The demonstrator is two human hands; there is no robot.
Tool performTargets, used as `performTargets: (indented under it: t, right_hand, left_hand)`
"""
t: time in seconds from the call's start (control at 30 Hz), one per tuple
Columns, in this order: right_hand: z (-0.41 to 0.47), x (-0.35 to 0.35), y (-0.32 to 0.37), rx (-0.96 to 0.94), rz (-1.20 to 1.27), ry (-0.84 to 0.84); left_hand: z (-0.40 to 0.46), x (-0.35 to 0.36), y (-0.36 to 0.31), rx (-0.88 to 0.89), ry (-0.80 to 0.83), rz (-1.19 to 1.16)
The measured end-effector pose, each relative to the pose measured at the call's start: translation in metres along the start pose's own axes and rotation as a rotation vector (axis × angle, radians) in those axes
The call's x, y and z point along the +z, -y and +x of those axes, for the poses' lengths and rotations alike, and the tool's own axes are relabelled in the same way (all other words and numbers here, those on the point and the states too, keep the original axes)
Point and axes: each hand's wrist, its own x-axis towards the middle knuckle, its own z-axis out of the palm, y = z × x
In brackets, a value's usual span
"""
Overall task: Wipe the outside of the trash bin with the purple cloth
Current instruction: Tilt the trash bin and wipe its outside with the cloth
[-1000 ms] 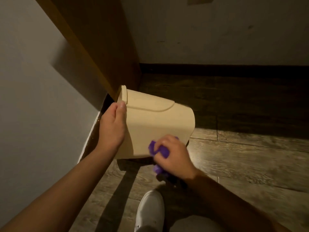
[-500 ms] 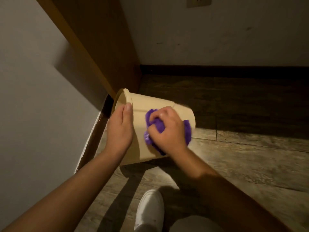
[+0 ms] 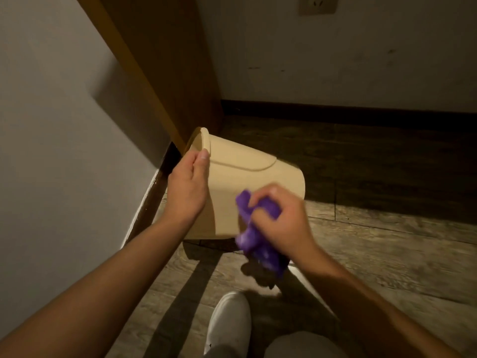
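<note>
the beige trash bin (image 3: pixel 247 182) lies tipped on its side on the wooden floor (image 3: pixel 387 254), close to the corner where the wooden panel (image 3: pixel 165 73) meets the dark baseboard (image 3: pixel 335 109). its open mouth faces left toward the pale wall (image 3: pixel 51 125), and its base end points right. the lower edge of the bin's side touches the floor; a curved raised seam runs across the upper side.

the left hand (image 3: pixel 187 187) grips the bin at its rim, thumb on the outer wall just under the lip, the other fingers hidden behind the rim.

the right hand (image 3: pixel 278 223) is clenched around the bunched purple cloth (image 3: pixel 258 241), fingers curled over the top of it. the upper part of the cloth sits against the lower right part of the bin's outer wall, near the base end; the rest hangs down from the fist below the bin's edge, blurred, and throws a dark shadow on the floor boards just beneath it.

a white shoe (image 3: pixel 228 321) stands at the bottom edge of the view, near the bin, beside a pale trouser knee (image 3: pixel 302 344). a wall socket (image 3: pixel 318 3) sits high on the far wall (image 3: pixel 361 52).
</note>
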Motion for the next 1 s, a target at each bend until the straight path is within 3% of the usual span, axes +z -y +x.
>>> performTargets:
  t: [0.1, 0.2, 0.33, 0.43, 0.57, 0.63, 0.83, 1.0]
  right_hand:
    - [0.054, -0.018, 0.032, 0.210, 0.492, -0.261]
    - [0.093, -0.016, 0.051, 0.424, 0.871, -0.319]
    - [0.108, 0.013, 0.041, 0.553, 0.990, -0.372]
    - [0.089, 0.027, 0.005, 0.430, 0.573, -0.449]
    - [0.061, 0.033, -0.028, -0.116, -0.240, -0.222]
    - [0.049, 0.033, -0.031, -0.274, -0.521, -0.122]
    - [-0.001, 0.031, -0.052, -0.432, -0.815, 0.316]
    - [-0.007, 0.021, -0.054, -0.385, -0.772, 0.321]
  left_hand:
    - [-0.002, -0.002, 0.004, -0.047, -0.009, 0.005]
    - [-0.002, 0.001, 0.003, -0.082, -0.017, -0.028]
    - [-0.001, 0.004, 0.003, -0.096, -0.043, -0.022]
    - [0.000, 0.003, 0.011, -0.143, -0.049, -0.055]
    - [0.006, 0.002, 0.016, -0.246, -0.051, -0.127]
    - [0.005, 0.005, 0.013, -0.235, -0.052, -0.131]
    - [0.008, 0.004, 0.013, -0.230, -0.067, -0.115]
    - [0.007, 0.000, 0.015, -0.260, -0.069, -0.124]
